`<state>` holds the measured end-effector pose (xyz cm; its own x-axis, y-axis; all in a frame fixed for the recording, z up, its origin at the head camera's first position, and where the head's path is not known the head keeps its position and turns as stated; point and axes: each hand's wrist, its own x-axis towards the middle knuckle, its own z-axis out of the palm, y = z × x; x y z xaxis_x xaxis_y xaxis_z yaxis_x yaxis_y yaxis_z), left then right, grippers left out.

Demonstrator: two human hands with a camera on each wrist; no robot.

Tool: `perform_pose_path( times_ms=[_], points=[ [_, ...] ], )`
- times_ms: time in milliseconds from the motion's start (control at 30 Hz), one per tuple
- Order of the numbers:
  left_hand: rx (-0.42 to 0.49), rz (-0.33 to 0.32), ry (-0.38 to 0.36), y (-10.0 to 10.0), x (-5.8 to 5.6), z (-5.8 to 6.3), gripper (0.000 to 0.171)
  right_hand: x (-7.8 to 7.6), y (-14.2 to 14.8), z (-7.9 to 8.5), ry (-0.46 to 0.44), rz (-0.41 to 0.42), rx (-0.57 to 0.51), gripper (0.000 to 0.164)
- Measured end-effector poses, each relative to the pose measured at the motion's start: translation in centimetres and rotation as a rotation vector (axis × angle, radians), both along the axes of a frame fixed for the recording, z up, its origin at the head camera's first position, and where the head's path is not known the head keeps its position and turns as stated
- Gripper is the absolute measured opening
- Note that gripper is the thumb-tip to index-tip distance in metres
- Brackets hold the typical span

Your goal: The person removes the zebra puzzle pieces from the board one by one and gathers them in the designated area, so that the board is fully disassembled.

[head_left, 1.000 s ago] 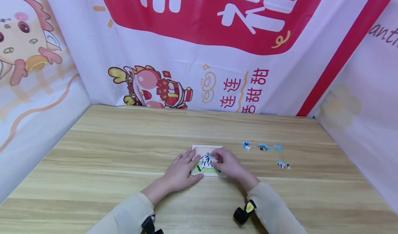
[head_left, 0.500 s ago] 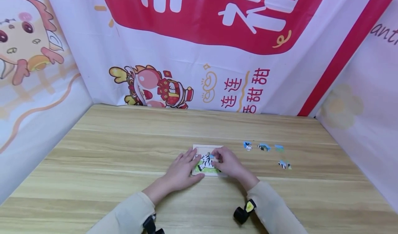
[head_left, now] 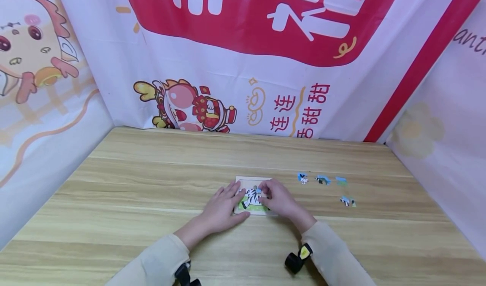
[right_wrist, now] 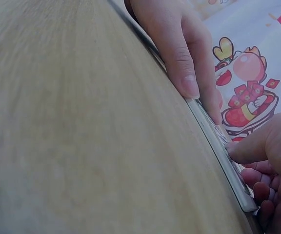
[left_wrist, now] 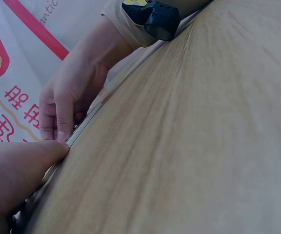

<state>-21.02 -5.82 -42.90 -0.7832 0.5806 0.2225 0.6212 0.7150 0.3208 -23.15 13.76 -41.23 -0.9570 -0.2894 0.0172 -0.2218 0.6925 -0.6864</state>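
Observation:
A small jigsaw puzzle in a pale tray (head_left: 244,179) lies flat on the wooden table, with a partly assembled zebra picture (head_left: 251,197) over green grass. My left hand (head_left: 222,210) rests on its left side, fingers spread and fairly straight, thumb at the near rim. On the right side, my right hand (head_left: 279,199) has curled fingers and pinches a puzzle piece (head_left: 259,191) with some blue on it, down at the picture. Most of that piece is hidden by the fingers. In the right wrist view the thumb (right_wrist: 250,148) touches the picture just inside the tray's edge.
Several loose pieces lie to the right: one with a zebra head (head_left: 303,178), one dark and blue (head_left: 322,179), one blue and green (head_left: 341,181), and a striped one (head_left: 346,201). A printed cloth (head_left: 243,66) hangs behind the table (head_left: 152,172).
Both hands stay on the puzzle in nearly the same pose. The whole head view has shifted very slightly.

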Motion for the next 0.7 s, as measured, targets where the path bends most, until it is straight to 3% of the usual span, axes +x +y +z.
perform_pose_path(
  times_ms=[700],
  points=[
    [-0.011, 0.006, -0.008, -0.02, 0.03, 0.06, 0.066, -0.06, 0.06, 0.09, -0.013, 0.008, 0.013, 0.022]
  ],
)
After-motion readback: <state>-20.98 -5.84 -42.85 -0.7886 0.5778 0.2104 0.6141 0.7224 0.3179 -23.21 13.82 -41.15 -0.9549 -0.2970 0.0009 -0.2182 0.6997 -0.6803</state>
